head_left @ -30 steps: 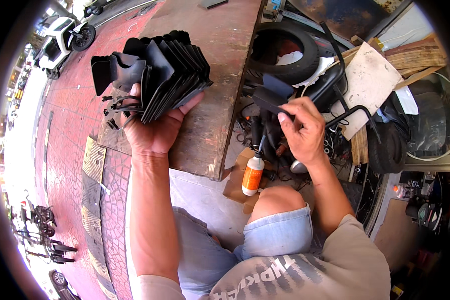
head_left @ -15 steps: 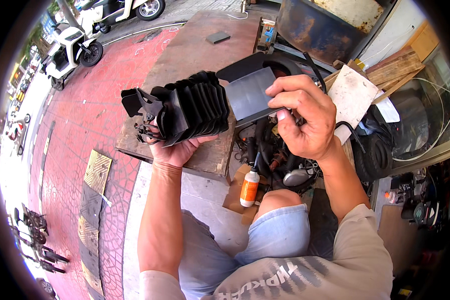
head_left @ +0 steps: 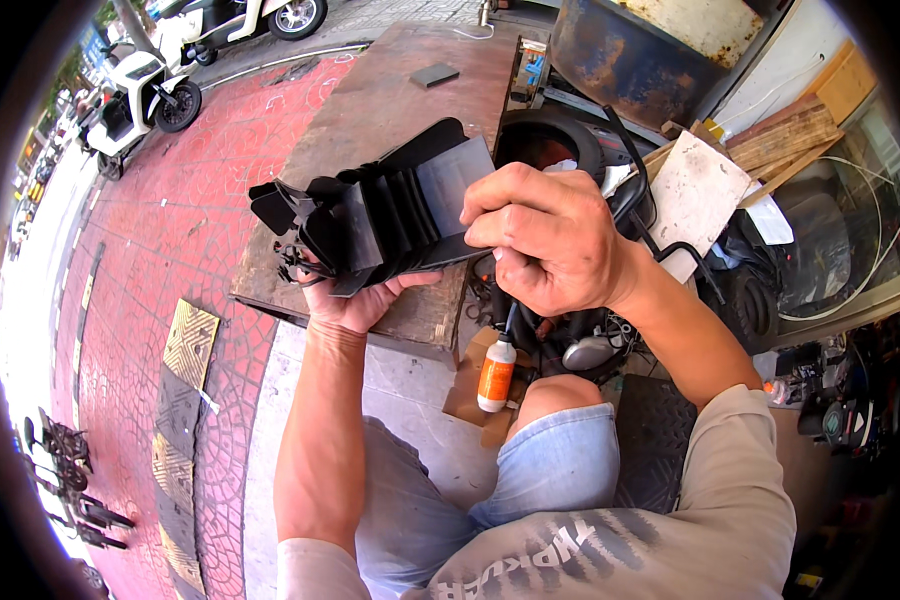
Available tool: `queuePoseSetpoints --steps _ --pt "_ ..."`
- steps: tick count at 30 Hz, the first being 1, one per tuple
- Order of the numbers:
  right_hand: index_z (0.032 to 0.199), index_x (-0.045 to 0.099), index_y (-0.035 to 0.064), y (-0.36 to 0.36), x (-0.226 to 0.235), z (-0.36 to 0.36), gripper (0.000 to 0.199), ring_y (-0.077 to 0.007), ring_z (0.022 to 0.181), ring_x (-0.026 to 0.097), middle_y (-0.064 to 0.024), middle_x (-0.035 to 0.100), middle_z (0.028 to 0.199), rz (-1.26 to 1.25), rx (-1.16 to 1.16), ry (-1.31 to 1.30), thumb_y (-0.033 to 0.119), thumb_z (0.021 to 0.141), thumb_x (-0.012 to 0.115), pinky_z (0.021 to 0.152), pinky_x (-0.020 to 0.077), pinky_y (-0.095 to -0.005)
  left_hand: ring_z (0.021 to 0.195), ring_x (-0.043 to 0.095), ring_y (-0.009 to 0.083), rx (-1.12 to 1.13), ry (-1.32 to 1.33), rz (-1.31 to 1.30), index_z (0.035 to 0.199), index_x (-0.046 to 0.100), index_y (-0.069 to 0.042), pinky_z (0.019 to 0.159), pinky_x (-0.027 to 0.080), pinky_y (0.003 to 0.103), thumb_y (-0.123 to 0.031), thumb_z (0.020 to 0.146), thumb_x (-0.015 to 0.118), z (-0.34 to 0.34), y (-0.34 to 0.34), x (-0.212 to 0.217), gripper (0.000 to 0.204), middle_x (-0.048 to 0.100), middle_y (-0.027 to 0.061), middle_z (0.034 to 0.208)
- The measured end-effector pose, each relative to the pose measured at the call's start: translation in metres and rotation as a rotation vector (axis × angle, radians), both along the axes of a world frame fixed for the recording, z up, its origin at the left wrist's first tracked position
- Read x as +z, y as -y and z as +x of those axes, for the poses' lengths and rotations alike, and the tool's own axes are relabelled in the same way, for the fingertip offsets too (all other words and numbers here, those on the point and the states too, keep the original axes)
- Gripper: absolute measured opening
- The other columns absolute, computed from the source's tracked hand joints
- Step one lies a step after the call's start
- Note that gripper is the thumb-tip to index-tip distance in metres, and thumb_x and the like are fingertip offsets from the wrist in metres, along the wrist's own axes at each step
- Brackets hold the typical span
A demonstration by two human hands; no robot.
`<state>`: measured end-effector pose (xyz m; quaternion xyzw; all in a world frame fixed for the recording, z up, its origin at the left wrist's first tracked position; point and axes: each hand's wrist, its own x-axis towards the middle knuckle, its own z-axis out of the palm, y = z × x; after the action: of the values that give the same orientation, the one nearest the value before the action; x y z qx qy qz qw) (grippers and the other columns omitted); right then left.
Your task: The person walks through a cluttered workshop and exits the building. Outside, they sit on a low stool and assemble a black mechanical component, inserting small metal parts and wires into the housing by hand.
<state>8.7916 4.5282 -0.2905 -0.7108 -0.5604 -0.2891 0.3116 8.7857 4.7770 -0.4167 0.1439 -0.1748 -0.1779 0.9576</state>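
Note:
A stack of curved black plastic pieces [head_left: 375,235], ribbed like fins, is held up over the near part of the wooden table [head_left: 370,110]. My left hand [head_left: 355,305] supports it from below, fingers curled under its left end, where thin dark clips or wires dangle. My right hand [head_left: 560,235] has its fingers bent and pressed together at the right edge of a black piece with a flat grey face [head_left: 458,180]. That piece meets the right end of the stack; whether it is seated in it I cannot tell.
A small dark grey block [head_left: 434,75] lies farther back on the table. Below the right hand, a white bottle with an orange label [head_left: 496,372] stands by a cardboard box [head_left: 463,388]. A tire [head_left: 560,135], loose parts and wooden planks [head_left: 785,140] crowd the right side.
My right hand has moved left, bringing the grey-faced black piece from beside the stack up against it. The left hand has stayed nearly in place.

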Motion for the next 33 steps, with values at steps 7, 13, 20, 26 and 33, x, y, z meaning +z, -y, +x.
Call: queuePoseSetpoints --steps 7,13,20,26,33 --pt "0.084 0.064 0.0022 -0.008 -0.027 -0.017 0.015 -0.0217 0.075 0.065 -0.0154 0.067 0.093 0.219 0.02 -0.244 -0.001 0.071 0.056 0.066 0.0548 -0.0312 0.13 0.054 0.0476 -0.01 -0.077 0.015 0.147 0.05 -0.011 0.095 0.047 0.076 -0.06 0.072 0.074 -0.002 -0.002 -0.001 0.093 0.053 0.0196 0.146" --pt "0.082 0.063 0.0022 -0.015 -0.033 -0.017 0.011 -0.0206 0.076 0.063 -0.0158 0.066 0.092 0.345 0.095 -0.274 0.0 0.073 0.057 0.067 0.0542 -0.0313 0.125 0.059 0.0444 -0.067 -0.28 -0.108 0.138 0.06 -0.01 0.095 0.052 0.069 -0.059 0.074 0.073 -0.003 -0.01 -0.01 0.082 0.061 0.0181 0.138" --pt "0.083 0.06 0.0042 -0.011 -0.045 -0.013 0.004 -0.0194 0.079 0.061 -0.015 0.065 0.096 0.477 0.113 -0.311 0.006 0.079 0.06 0.069 0.0519 -0.0315 0.126 0.061 0.0343 0.006 -0.276 -0.028 0.134 0.064 -0.011 0.108 0.048 0.052 -0.055 0.078 0.074 -0.005 0.006 -0.004 0.072 0.065 0.0142 0.135" --pt "0.082 0.06 0.0036 -0.004 -0.027 -0.021 0.014 -0.0193 0.074 0.062 -0.014 0.064 0.091 0.433 0.057 -0.217 0.017 0.087 0.063 0.065 0.0523 -0.0304 0.123 0.062 0.0408 0.007 -0.286 -0.119 0.141 0.058 -0.013 0.092 0.053 0.067 -0.061 0.087 0.062 -0.007 -0.013 -0.034 0.072 0.06 0.0165 0.14" --pt "0.078 0.061 0.0022 0.002 -0.009 -0.015 0.019 -0.0189 0.064 0.06 -0.0145 0.064 0.082 0.239 0.012 -0.209 0.019 0.086 0.061 0.055 0.0488 -0.0281 0.121 0.064 0.0372 -0.115 -0.091 -0.087 0.137 0.062 -0.015 0.095 0.055 0.061 -0.058 0.085 0.066 -0.007 0.005 -0.003 0.068 0.063 0.0139 0.138"
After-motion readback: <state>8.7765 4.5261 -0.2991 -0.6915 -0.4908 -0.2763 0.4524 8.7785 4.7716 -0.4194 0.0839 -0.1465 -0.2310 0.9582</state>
